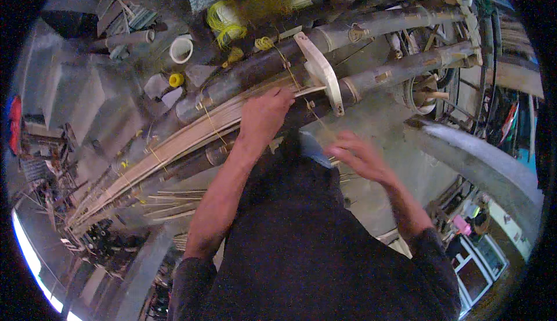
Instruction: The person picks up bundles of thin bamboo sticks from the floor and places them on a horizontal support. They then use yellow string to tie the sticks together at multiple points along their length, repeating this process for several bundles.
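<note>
Hard to say what the left hand [266, 117] is doing underneath: its fingers curl down over the near end of the slats [200, 125], knuckles up, so I can't tell if they're gripping one or just pressing. The right hand [362, 157] looks pinched on a thin cord [318, 114], though the fingertips are blurry. The far ends of the slats get lost in clutter at lower left, and the dark shirt [325, 251] blocks a lot of the middle.

The slats are long, flat, pale strips bunched side by side, lying along two knobbly, bamboo-like poles [390, 26], with thin yellowish ties across them. A smooth, pale wooden bar [321, 70] sits crosswise by the hands.

Around it: a white cup-like container [181, 49], a small yellow round thing [176, 80], tangled yellow twine [223, 24], and a concrete-looking beam [481, 153] off right.
</note>
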The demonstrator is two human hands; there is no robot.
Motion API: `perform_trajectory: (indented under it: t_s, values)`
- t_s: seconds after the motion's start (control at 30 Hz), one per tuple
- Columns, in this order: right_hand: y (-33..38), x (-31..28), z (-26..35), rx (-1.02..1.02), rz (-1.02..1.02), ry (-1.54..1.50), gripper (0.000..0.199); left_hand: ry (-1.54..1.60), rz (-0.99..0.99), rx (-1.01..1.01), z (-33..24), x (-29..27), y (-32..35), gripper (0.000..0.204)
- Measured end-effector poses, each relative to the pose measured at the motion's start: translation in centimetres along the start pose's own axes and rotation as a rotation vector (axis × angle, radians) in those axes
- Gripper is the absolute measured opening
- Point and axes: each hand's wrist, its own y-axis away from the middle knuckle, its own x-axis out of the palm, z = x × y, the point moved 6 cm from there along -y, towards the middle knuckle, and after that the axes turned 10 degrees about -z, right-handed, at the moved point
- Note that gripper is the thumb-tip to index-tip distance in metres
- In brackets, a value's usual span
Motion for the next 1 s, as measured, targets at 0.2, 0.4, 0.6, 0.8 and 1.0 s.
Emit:
perform_trajectory:
  t_s: [0.2,0.4,0.6,0.8,1.0]
  values:
    - [-2.6,-10.0,21.7,-0.641,-0.096,0.509,0.012,-0.005,-0.33,-0.098,-1.0,0.4,1.1,0.017]
    - [-23.3,0.9,18.4,-0.95,-0.337,0.641,0.019,-0.081,-0.384,-0.1,-2.5,1.1,1.1,0.017]
    - [-24.3,1.7,6.7,-0.09,0.317,1.165,0.03,-0.025,-0.441,-0.093,-2.0,1.3,1.9,0.008]
    - [-26.8,-1.7,2.3,-0.188,-0.673,0.544,0.029,-0.025,-0.415,-0.077,-2.9,1.1,1.3,0.007]
    - [-8.2,1.9,6.1,-0.188,0.139,-0.16,0.026,-0.068,-0.296,-0.22,-1.3,1.9,2.0,0.014]
